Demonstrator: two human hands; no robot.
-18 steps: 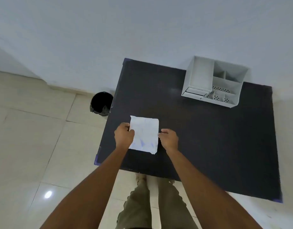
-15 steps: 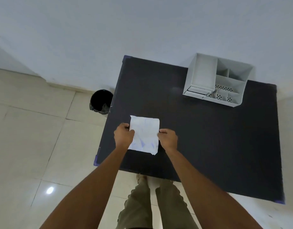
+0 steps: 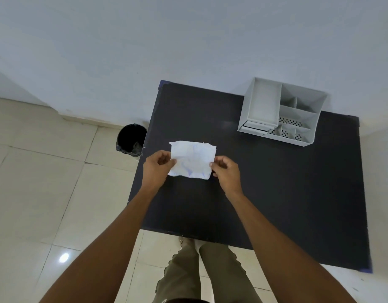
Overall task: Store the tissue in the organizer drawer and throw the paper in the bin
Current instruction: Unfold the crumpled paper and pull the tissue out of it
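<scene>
Dark matte table (image 3: pixel 276 193), rectangular, far edge against a plain pale wall (image 3: pixel 188 40). Cream tiled floor (image 3: pixel 35 182) to the left of the hands and under the person, with one bright light glare on it. Olive trouser legs (image 3: pixel 188 270) visible below the near table edge.

Left hand (image 3: pixel 156 169) and right hand (image 3: pixel 227 171) both over the near-left part of the table, each pinching one side edge of a white creased sheet (image 3: pixel 192 159). Sheet stretched between the two hands, faint blue marks on it; paper or tissue, hard to tell from this view. Can't tell whether it's lifted or resting on the table.

Black round bin (image 3: pixel 131 139) on the floor, just beyond and left of the left hand, touching or just beside the table's left edge. Dark liner inside; contents not readable, too dark.

Light grey organizer (image 3: pixel 280 112) at the far side of the table, well beyond and right of the right hand, close to the wall. One large compartment on its left, several small ones on its right, some with perforated floors. All look empty. Drawer front (image 3: pixel 255 126) low at its near-left corner, looks shut.
</scene>
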